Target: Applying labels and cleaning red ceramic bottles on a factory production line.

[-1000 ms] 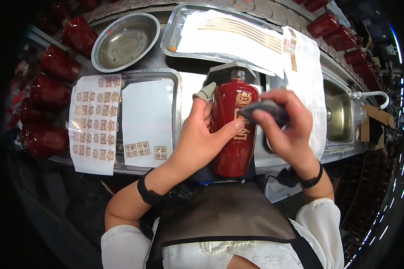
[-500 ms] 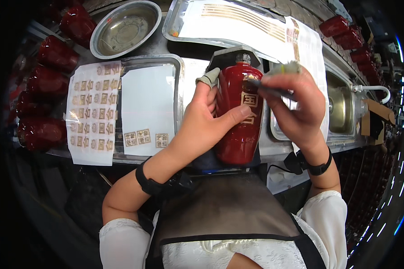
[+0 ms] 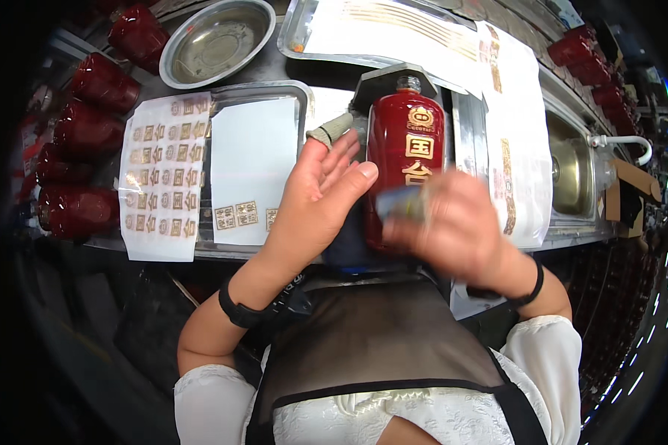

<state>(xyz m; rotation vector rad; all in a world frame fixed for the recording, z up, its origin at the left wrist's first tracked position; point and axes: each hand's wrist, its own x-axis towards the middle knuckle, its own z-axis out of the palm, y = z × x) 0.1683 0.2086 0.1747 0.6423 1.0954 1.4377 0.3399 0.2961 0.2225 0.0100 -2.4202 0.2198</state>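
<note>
A glossy red bottle [image 3: 406, 122] with raised gold characters and a gold emblem leans in a dark holder [image 3: 393, 73], its neck pointing away from me. Just left of it, my left hand [image 3: 321, 182] is open, thumb and fingers apart, with a pale finger cot on one finger. My right hand [image 3: 453, 230] passes over the lower part of the bottle, smeared by motion. In its closed fingers is a blurred blue-grey thing [image 3: 397, 202] whose kind I cannot make out. The hand covers part of the bottle's lower right side.
Left of the bottle, a sheet of gold stickers [image 3: 163, 174] and a white sheet [image 3: 252, 159] with several gold labels lie on a metal tray [image 3: 297, 93]. A metal basin [image 3: 219, 44] stands behind. Red bottles [image 3: 89, 130] line the left; a sink [image 3: 571, 178] is at right.
My right hand has left the bottle's upper emblem and come down toward its lower part. My left hand has let go of the bottle and drawn back leftward, leaving the emblem and characters uncovered.
</note>
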